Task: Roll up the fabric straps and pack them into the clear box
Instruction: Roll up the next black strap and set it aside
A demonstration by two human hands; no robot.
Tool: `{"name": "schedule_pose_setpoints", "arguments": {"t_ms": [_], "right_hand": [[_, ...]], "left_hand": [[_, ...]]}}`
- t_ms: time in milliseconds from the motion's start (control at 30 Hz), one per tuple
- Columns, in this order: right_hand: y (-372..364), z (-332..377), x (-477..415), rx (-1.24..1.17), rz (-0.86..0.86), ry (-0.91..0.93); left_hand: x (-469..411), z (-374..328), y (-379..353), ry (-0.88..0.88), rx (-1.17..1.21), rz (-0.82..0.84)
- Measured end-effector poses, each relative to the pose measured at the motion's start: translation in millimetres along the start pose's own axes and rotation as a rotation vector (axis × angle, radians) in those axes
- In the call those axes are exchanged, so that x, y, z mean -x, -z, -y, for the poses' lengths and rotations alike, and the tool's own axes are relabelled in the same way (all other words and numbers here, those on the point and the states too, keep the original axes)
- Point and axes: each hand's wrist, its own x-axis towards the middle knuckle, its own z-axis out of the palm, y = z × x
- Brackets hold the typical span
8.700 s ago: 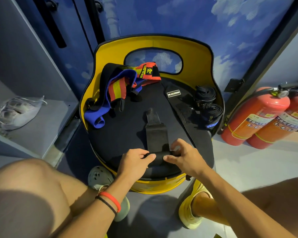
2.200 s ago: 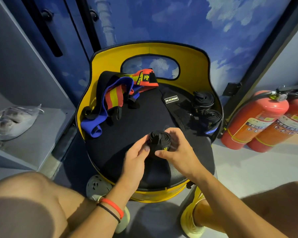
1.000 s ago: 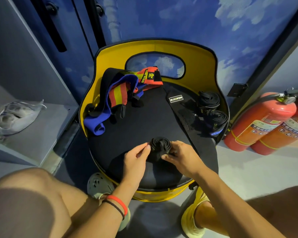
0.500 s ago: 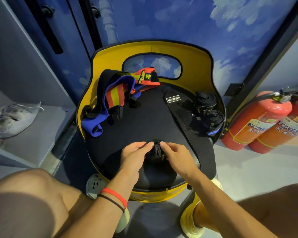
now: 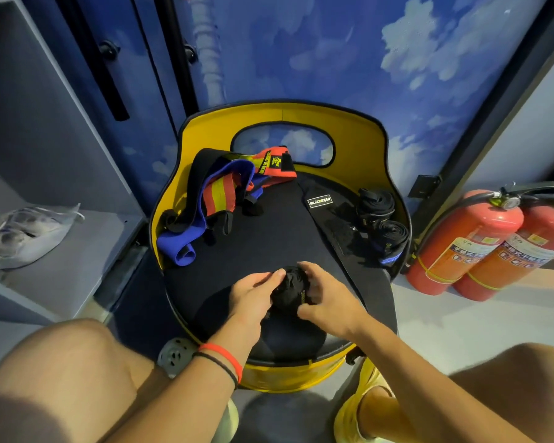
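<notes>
A rolled black strap (image 5: 289, 292) sits on the black seat of a yellow chair (image 5: 359, 148). My left hand (image 5: 253, 295) holds it from the left and my right hand (image 5: 325, 298) curls round it from the right. Two finished black rolls (image 5: 383, 219) stand at the seat's right edge. A long flat black strap with a white label (image 5: 320, 201) runs down the right side of the seat. A loose heap of blue, red, yellow and black straps (image 5: 218, 193) lies at the back left. No clear box shows.
Two red fire extinguishers (image 5: 480, 241) stand on the floor at the right. A grey shelf at the left holds a clear plastic bag (image 5: 26, 231). My bare knees frame the bottom of the view, with shoes beside the chair base.
The strap went from half rolled flat on the seat to a full roll, was lifted and turned in both hands, and now lies back down on the seat between them.
</notes>
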Motion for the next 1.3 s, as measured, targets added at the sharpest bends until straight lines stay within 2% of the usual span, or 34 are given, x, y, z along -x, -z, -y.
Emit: {"name": "schedule_pose_setpoints", "arguments": {"t_ms": [100,167,267,333,433,533,667,800,933,1133,1300], "right_hand": [[4,5,-1,0.217,-0.179,0.068],[20,13,-7,0.217,-0.289,0.087],[57,23,-24,0.200,-0.360,0.096],[83,32,-39,0.243,-0.398,0.111],[120,44,-67,0.289,-0.456,0.121],[150,46,-104,0.392,-0.533,0.145],[165,41,-147,0.486,-0.573,0.138],[170,27,-179,0.696,-0.638,0.141],[177,14,-196,0.805,-0.683,0.071],[184,-16,-199,1.051,-0.681,-0.074],[185,-19,-199,1.103,-0.701,-0.103]], "left_hand": [[6,-11,-14,-0.070,-0.030,0.033],[8,-27,-27,-0.125,-0.067,0.090],[0,-64,-43,-0.127,-0.085,0.244],[-9,-94,-45,-0.160,-0.243,0.345],[-26,-133,-43,-0.276,-0.632,0.436],[-44,-154,-43,-0.306,-0.755,0.481],[-71,-155,-49,-0.315,-0.708,0.480],[-94,-153,-67,-0.302,-0.632,0.455],[-110,-153,-83,-0.287,-0.567,0.426],[-121,-149,-87,-0.265,-0.586,0.403],[-122,-148,-86,-0.268,-0.622,0.386]]}}
